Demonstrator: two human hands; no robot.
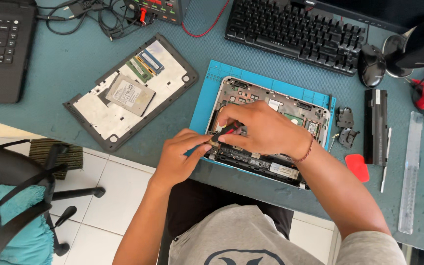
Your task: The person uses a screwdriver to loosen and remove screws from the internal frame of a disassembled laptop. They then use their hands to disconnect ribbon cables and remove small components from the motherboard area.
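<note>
1. While working over the opened laptop chassis (251, 91), which lies base-up on the blue mat (207, 93) near the desk's front edge, treat the step in hand as probable screw work at the chassis's lower-left corner.
2. Note the right hand (263, 130): fingers clenched around a red-and-black screwdriver (226, 130), tip hidden beneath both hands.
3. Note the left hand (180, 157): fingertips pinched on the tool's lower end, just beside the chassis edge.
4. Judge progress as mid-disassembly: bottom cover (99, 115) set aside left of the mat, carrying a flat drive (129, 94) and memory modules (145, 64); battery pack (375, 125) well apart at right.
5. For the next move, keep the tool seated square, press lightly, steady the tip, and guard against slipping onto the board.
</note>
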